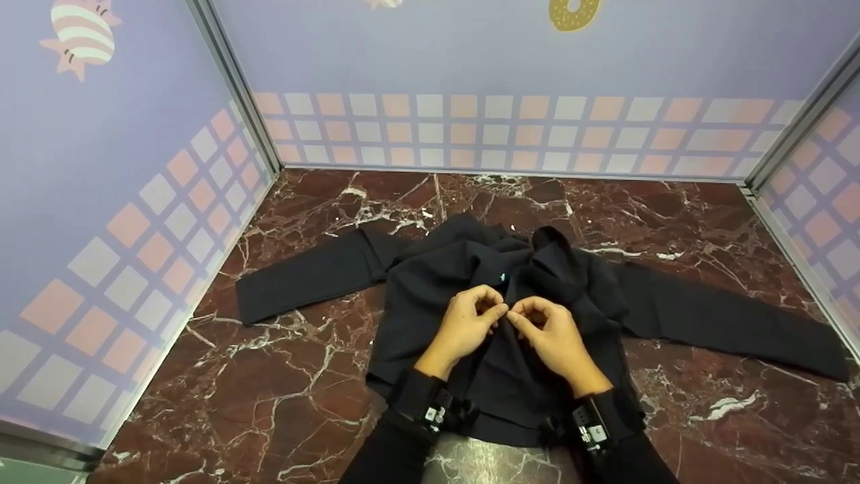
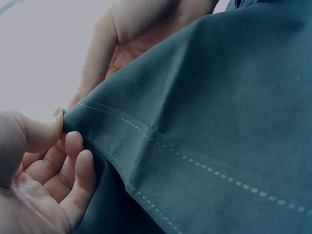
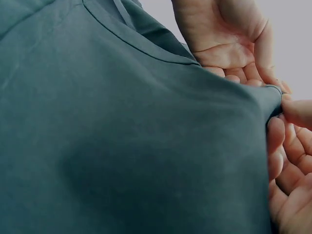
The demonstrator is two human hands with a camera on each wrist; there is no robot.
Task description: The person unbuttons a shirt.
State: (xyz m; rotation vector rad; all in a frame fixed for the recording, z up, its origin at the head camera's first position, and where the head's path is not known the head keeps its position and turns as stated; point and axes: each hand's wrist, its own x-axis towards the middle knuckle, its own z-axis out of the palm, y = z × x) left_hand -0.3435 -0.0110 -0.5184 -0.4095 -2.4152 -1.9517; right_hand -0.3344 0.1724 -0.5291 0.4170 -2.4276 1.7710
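A black long-sleeved shirt (image 1: 423, 302) lies spread on the table, its body bunched and its sleeves stretched out to both sides. At its middle my left hand (image 1: 467, 323) pinches the front edge between thumb and fingers. Right beside it, my right hand (image 1: 551, 333) pinches the same stretch of cloth, the fingertips of both hands almost meeting. In the left wrist view a stitched seam (image 2: 214, 171) runs along the raised cloth. The right wrist view has the cloth (image 3: 146, 126) drawn to a point at the fingertips. Whether a button lies between the fingers is hidden.
The dark red marble-patterned table (image 1: 269, 396) is bounded by a back wall panel (image 1: 504, 60) and side panels with pastel squares. A small turquoise mark (image 1: 503, 277) shows on the shirt just beyond the hands. One sleeve (image 1: 732, 316) reaches towards the right panel.
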